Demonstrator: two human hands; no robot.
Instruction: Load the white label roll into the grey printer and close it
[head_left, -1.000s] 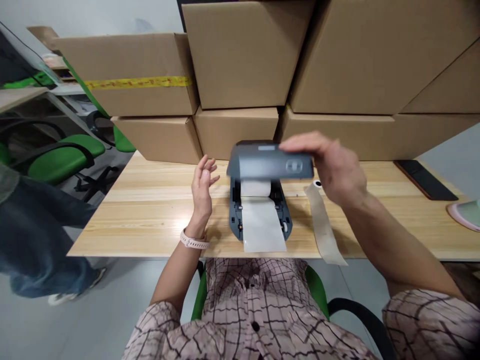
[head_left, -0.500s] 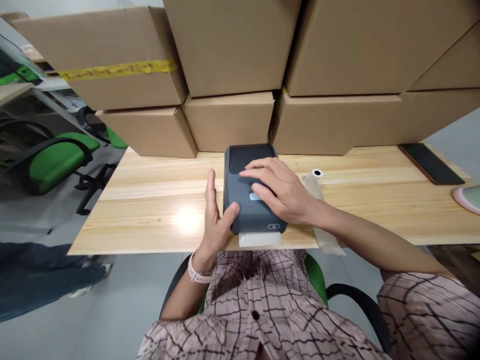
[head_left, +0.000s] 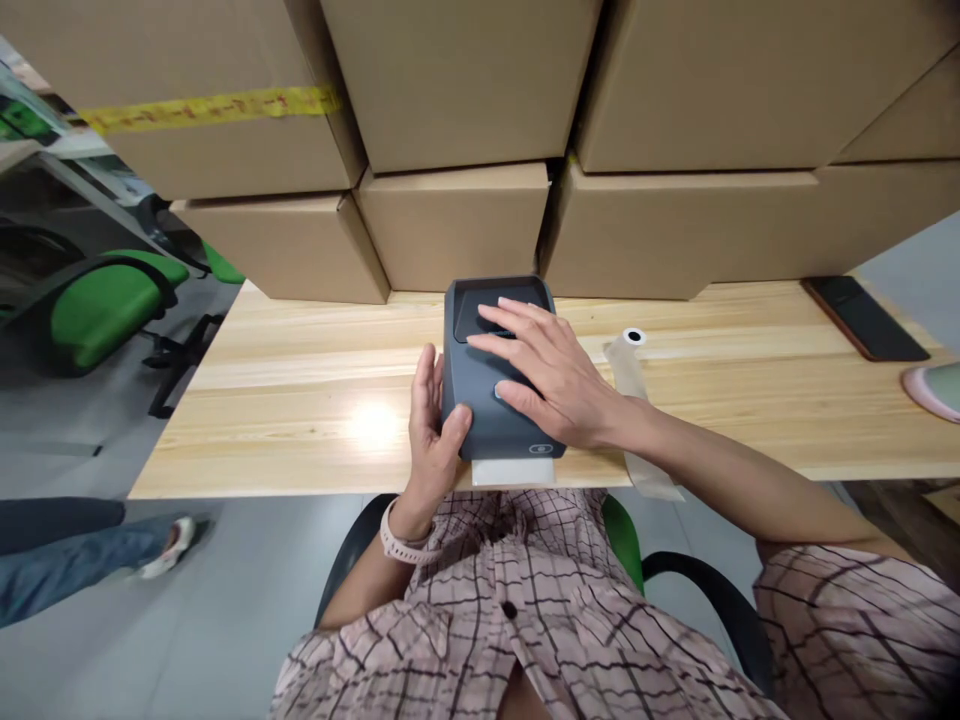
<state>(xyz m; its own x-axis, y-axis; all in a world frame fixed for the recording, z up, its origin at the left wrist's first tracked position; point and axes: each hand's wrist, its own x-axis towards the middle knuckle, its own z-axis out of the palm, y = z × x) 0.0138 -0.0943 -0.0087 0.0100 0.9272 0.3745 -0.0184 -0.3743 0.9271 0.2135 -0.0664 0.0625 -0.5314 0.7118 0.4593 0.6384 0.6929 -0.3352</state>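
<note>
A dark grey box-shaped device [head_left: 502, 430] with a recessed black panel at its far end rests on the light wooden table [head_left: 300, 400]. A white strip [head_left: 513, 471] sticks out of its near side, at the table edge. My left hand [head_left: 436, 425] lies along the device's left side, thumb on its top edge, fingers apart and not wrapped round it. Above the device's top, my right hand [head_left: 551, 375] is spread flat, palm down; whether all its fingers touch the surface cannot be told. To the right is a small white roll [head_left: 634, 337] with a pale strip [head_left: 634, 400] trailing from it.
Stacked cardboard boxes [head_left: 450, 225] line the back of the table. A black phone [head_left: 866, 318] and a pink-rimmed object [head_left: 934, 392] are at the right. Green chairs [head_left: 112, 305] and a person's legs [head_left: 90, 560] show at the left.
My right hand has shifted slightly up the device, and its fingers are more spread. The left hand stays beside the device. The view has moved a little; the person's legs at the left have changed position.
</note>
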